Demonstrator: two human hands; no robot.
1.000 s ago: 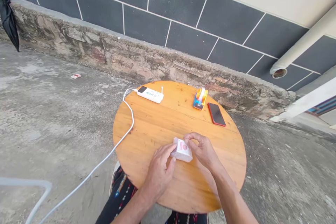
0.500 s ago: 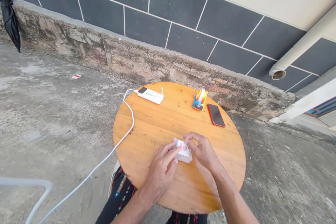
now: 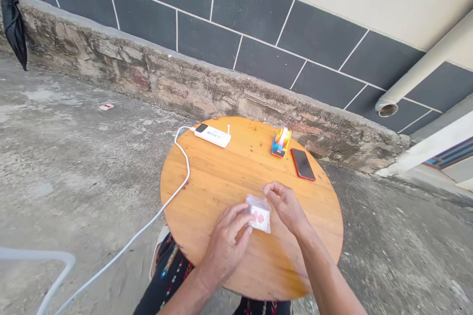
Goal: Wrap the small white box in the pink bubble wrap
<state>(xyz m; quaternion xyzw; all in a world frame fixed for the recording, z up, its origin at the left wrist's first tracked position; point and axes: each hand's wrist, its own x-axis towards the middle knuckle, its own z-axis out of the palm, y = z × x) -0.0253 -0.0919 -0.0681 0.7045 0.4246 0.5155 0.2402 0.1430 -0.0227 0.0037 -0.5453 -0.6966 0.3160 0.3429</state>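
Note:
A small white packet with red print, in clear plastic wrap, lies on the round wooden table. My left hand rests at its left side, fingers apart, with the fingertips touching the packet's edge. Just beyond the packet's upper right corner is my right hand, thumb and forefinger pinched together. Whatever lies between those fingertips is too small to make out.
A white power strip with a cable sits at the table's far left. A tape dispenser and a red-edged phone are at the far right. Behind stands a stone-based wall with a pipe.
My right hand has moved slightly up and away from the packet. The plastic at the packet's top now spreads more openly. My left hand has barely moved.

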